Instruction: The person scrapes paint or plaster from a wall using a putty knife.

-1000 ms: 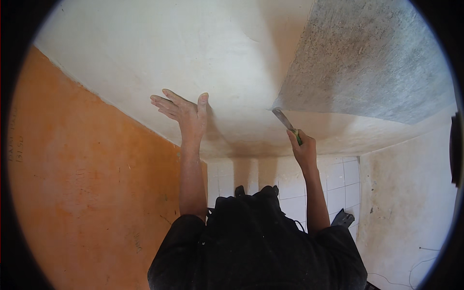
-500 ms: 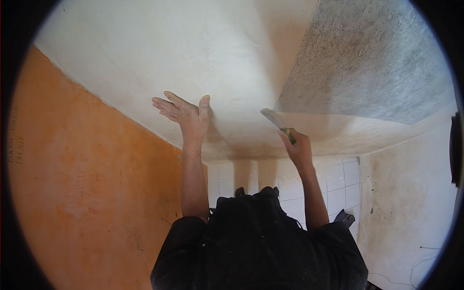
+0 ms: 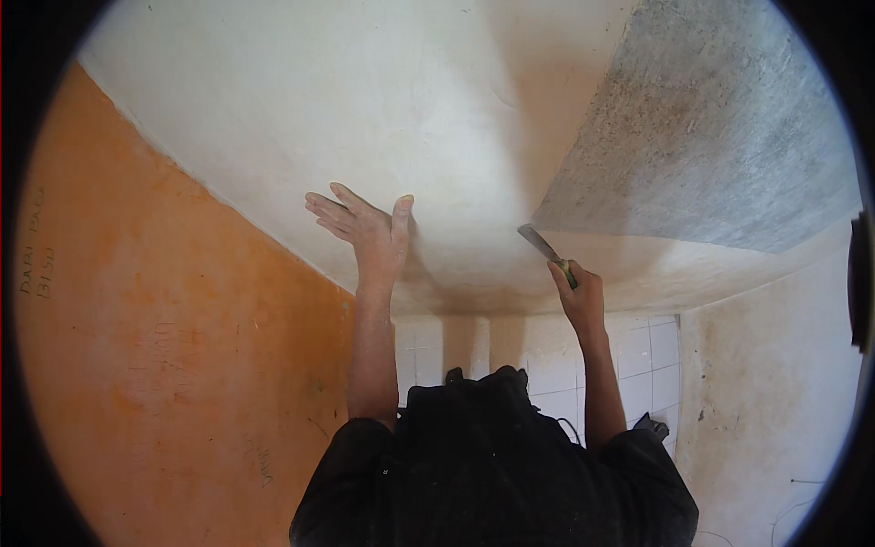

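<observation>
My right hand [image 3: 580, 294] is closed round the green handle of a scraper [image 3: 544, 246]. The metal blade of that scraper reaches up and left to the pale wall [image 3: 428, 137], its tip beside the lower left corner of a rough grey patch [image 3: 702, 146]. My left hand [image 3: 369, 232] has its fingers spread and thumb raised, with nothing in it. It is held up at the pale wall, left of the scraper; I cannot tell whether the palm touches the surface.
An orange wall [image 3: 200, 337] with scribbled marks meets the pale wall at a corner on the left. White floor tiles [image 3: 551, 369] lie below, with a dark object [image 3: 652, 425] on them at the right. A stained whitish wall [image 3: 766, 365] rises on the right, with a thin cable low down.
Both hands and the scene sit slightly lower and further right in the view. The scraper's blade stays near the grey patch's corner, and my left hand remains spread.
</observation>
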### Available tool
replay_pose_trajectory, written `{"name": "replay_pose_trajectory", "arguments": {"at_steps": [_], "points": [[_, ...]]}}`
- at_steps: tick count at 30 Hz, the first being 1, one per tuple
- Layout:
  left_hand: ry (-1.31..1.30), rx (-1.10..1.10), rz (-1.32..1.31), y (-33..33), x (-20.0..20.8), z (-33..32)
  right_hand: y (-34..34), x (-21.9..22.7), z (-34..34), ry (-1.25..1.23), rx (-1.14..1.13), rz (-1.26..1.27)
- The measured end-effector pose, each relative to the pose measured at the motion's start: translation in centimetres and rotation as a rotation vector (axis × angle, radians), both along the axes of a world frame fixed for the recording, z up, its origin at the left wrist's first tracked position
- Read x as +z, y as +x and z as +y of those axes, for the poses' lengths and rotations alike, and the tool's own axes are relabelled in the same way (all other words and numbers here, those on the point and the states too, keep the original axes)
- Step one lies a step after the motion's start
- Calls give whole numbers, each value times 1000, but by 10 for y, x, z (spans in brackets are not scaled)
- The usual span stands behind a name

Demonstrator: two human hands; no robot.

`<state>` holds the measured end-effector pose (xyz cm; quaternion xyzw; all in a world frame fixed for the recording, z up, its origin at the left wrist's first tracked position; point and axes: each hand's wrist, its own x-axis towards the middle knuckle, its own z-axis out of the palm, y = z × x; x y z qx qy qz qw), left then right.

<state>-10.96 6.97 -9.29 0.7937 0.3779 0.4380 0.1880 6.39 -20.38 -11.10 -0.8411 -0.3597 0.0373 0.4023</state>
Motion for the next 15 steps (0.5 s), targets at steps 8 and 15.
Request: {"name": "replay_pose_trajectory", "arguments": {"at_steps": [8, 15], "points": [[9, -2, -37, 1, 3, 0, -27, -39, 8, 194, -104, 198], [-11, -2, -33, 3, 1, -2, -67, -70, 38, 488, -30, 1008]]}}
